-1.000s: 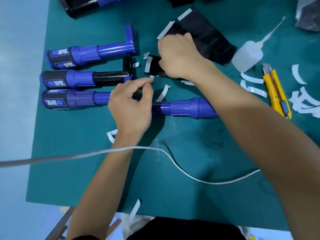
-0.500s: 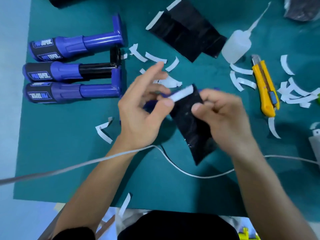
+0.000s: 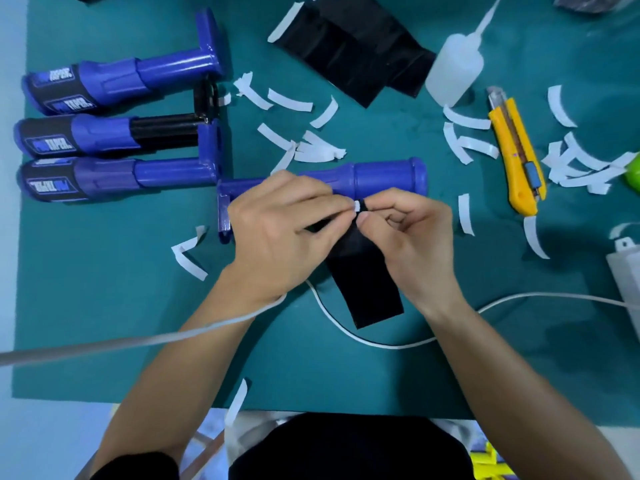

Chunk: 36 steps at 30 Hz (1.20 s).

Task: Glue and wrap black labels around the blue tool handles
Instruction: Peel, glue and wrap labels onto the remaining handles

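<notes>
**Desk:** Where's the label on your feed?

**Operator:** I have the black label (image 3: 367,289) in the middle of the view. Its top edge is up between the two hands and the rest trails down towards the near side of the green mat (image 3: 104,306). I can't tell whether the bottom end rests on the mat.

**Desk:** And the hands?

**Operator:** Both are clamped on it. The left hand (image 3: 287,233) pinches the top corner with thumb and forefinger, right where a small white backing tab (image 3: 358,205) sticks out. The right hand (image 3: 412,244) pinches the same edge just beside it, so the fingertips almost meet.

**Desk:** Which handle is it by?

**Operator:** The bare blue handle (image 3: 363,178) lies crosswise just beyond the knuckles, with its thick end to the right. The left hand covers part of it. I see three wrapped handles (image 3: 104,135) side by side at the far left, their black printed grips pointing left.

**Desk:** What's around that?

**Operator:** Peeled white strips (image 3: 289,100) are scattered over the mat. A stack of black labels (image 3: 349,46) sits at the top, and the glue bottle (image 3: 453,72) touches its right edge. A yellow utility knife (image 3: 517,157) lies to the right. A white cable (image 3: 381,344) loops under the wrists.
</notes>
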Motion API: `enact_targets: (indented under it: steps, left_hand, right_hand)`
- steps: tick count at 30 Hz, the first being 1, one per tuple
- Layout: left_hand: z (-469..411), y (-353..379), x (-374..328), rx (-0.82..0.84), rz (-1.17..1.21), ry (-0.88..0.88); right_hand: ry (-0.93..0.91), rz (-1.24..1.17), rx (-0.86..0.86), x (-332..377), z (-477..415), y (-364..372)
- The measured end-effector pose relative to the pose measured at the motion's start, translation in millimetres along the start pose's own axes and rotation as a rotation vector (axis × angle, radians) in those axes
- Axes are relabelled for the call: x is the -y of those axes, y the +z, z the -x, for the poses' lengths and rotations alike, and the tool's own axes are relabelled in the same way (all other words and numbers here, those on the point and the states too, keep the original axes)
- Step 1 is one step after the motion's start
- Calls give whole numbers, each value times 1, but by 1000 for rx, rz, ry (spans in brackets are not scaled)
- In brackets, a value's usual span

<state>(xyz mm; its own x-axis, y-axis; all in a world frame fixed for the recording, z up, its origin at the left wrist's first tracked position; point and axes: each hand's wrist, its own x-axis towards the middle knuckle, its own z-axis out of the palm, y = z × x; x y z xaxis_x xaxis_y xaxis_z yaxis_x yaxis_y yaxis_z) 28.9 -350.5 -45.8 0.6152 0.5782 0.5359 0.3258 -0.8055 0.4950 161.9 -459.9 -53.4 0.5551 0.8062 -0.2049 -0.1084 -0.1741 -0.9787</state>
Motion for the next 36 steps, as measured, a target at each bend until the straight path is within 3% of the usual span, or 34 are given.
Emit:
enact_targets:
  steps: [5,12,24,30,36]
  left_hand:
    - [2,1,-1,-48,-51,70]
    - [0,-2,-6,42,-14,11]
    - [2,-1,-8,41,-57,28]
    - [2,-2,-6,69,10,-67]
    - [1,-2,-6,132,224,-298]
  right_hand:
    - [-62,52,-34,-1,2,4]
    - [-90,116,-10,2,1,0]
    - [-151,215,30,0,2,-1]
    - [-174,215,34,-1,4,-1]
    - [-158,172,37,-2,2,-2]
